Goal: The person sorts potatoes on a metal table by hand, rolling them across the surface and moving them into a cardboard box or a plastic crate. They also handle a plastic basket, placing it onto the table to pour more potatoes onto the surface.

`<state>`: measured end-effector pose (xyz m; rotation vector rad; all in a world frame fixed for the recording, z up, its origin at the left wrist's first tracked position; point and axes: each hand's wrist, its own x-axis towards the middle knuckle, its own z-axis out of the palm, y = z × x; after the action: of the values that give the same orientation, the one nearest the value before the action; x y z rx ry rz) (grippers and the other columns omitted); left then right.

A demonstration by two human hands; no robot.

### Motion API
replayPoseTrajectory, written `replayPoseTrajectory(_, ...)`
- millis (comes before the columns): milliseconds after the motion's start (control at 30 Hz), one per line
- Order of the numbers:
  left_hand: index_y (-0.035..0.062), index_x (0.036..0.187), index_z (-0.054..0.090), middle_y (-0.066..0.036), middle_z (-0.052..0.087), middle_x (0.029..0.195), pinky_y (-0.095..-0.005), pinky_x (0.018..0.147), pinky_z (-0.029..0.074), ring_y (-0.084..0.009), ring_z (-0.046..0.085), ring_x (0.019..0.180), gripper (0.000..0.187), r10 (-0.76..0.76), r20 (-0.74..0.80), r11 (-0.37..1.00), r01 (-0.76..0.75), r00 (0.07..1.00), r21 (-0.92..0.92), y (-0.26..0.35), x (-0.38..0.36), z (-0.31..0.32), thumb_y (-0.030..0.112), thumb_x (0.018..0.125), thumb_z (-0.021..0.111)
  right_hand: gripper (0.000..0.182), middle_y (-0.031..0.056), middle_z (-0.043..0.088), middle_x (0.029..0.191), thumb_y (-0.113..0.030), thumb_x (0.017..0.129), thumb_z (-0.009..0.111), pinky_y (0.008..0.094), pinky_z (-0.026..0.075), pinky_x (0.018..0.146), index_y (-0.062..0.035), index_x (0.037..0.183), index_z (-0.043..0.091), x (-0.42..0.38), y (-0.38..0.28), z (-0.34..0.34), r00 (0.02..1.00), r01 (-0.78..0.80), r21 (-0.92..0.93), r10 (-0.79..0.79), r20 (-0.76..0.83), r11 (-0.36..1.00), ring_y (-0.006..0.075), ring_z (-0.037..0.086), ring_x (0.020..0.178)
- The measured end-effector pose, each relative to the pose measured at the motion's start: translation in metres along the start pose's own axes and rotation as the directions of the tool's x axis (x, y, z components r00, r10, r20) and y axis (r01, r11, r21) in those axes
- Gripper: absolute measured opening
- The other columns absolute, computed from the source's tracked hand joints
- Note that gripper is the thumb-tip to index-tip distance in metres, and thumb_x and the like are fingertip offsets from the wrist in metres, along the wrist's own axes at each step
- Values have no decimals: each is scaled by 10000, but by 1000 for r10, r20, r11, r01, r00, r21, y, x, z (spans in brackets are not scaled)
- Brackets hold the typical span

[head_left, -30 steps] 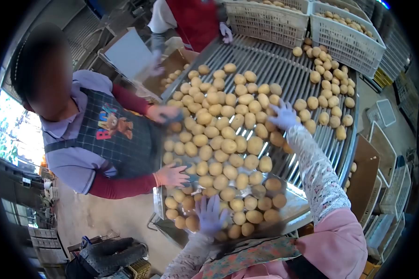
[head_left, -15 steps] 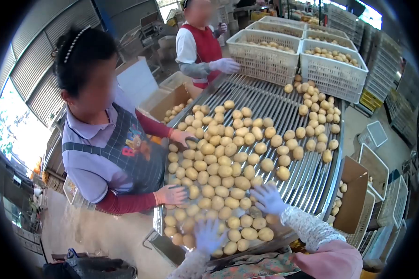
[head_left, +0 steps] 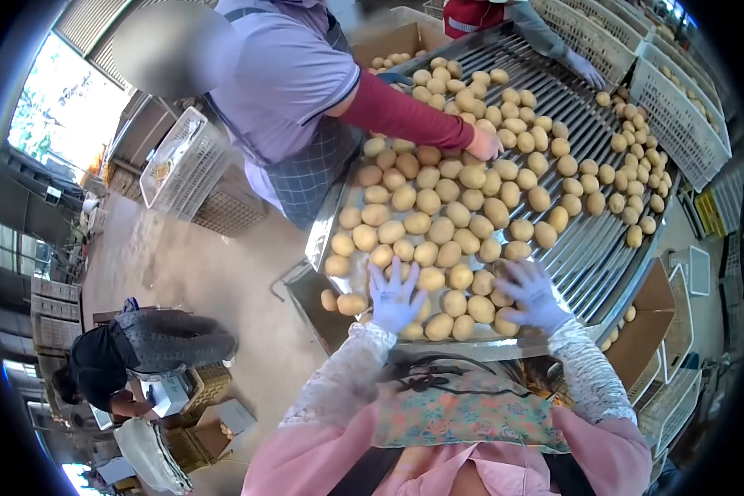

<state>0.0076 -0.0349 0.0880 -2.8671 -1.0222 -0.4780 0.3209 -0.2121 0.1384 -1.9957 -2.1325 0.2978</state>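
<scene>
Many round, tan potatoes (head_left: 442, 230) lie in a layer over the metal roller table (head_left: 583, 273). My left hand (head_left: 395, 299), in a pale lavender glove, rests on potatoes at the near edge with its fingers spread. My right hand (head_left: 533, 299), gloved alike, lies to the right with fingers apart, touching potatoes at the near right of the pile. Neither hand is closed around a potato. Between the two hands several potatoes sit against the near rim.
A co-worker's hand (head_left: 484, 143) reaches over the pile from the left. Another person's gloved hand (head_left: 585, 68) is by the white crates (head_left: 678, 116) at the far end. Cardboard boxes (head_left: 646, 310) stand at the right. Someone bends over (head_left: 165, 351) at the lower left.
My view has swung left and down. My hands stay spread on the potatoes near the close edge. The nearest co-worker leans in, one arm now stretched further across the pile.
</scene>
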Motion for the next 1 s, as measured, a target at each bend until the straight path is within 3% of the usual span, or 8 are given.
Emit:
replayPoseTrajectory(133,148,1506,480,-247,465,1478,-656,1141,281,-510,370,1398,721,169,221,934,-84,960,-348,-31,-30,-9,473,885,650,758,126,450,1522,-593,713,783,677,266,1142,-320,1396,600,13,-35,41,988,141,-21,-139,62,990,426,354,1432)
replayPoseTrajectory(300,109,1496,481,-244,486,1452,-638,1133,274,-501,415,1347,735,-91,169,996,93,981,-5,-74,-32,-45,464,878,659,738,67,444,1543,-628,679,790,681,227,1169,-379,1355,630,48,-83,67,975,217,-48,-219,-46,975,476,293,1457)
replayPoseTrajectory(500,82,1522,443,-242,426,1543,-644,1170,235,-525,389,1387,700,-144,200,976,172,969,-131,-55,30,28,420,935,619,498,52,515,1478,-537,817,709,676,186,1195,-370,1285,679,91,-142,130,979,191,179,-173,-111,965,460,296,1455)
replayPoseTrajectory(600,84,1525,450,-220,435,1548,-632,1179,227,-516,374,1406,693,-44,169,999,49,985,-23,-9,27,59,445,952,598,331,31,622,1305,-429,864,689,640,253,1165,-282,1158,731,74,-137,97,895,430,264,-367,-254,863,368,446,1358)
replayPoseTrajectory(667,84,1516,473,-203,450,1546,-625,1174,249,-508,372,1414,678,314,187,905,-233,931,-357,8,21,18,469,967,569,306,23,677,1173,-343,847,713,576,332,1131,-242,1134,737,44,-93,116,892,445,524,-411,-187,726,306,545,1277)
replayPoseTrajectory(733,83,1504,495,-195,463,1539,-621,1175,256,-503,370,1416,716,390,230,896,-310,892,-318,-23,14,5,526,947,574,286,33,705,1096,-263,842,718,519,374,1111,-197,1120,738,18,-52,74,908,387,527,-214,-361,756,260,615,1173)
replayPoseTrajectory(900,55,1496,490,-216,431,1557,-642,1154,263,-556,367,1389,785,80,68,984,-68,994,-166,-24,41,37,529,892,656,588,193,505,1460,-393,824,748,564,381,1091,-248,1379,614,10,19,16,809,-450,0,408,-424,893,434,457,1309)
replayPoseTrajectory(1000,65,1490,498,-214,449,1537,-653,1143,270,-550,383,1374,784,16,85,994,-6,996,-110,42,63,39,528,881,669,652,204,462,1510,-519,822,729,621,335,1106,-320,1426,584,54,10,28,837,-444,117,458,-301,888,496,414,1323)
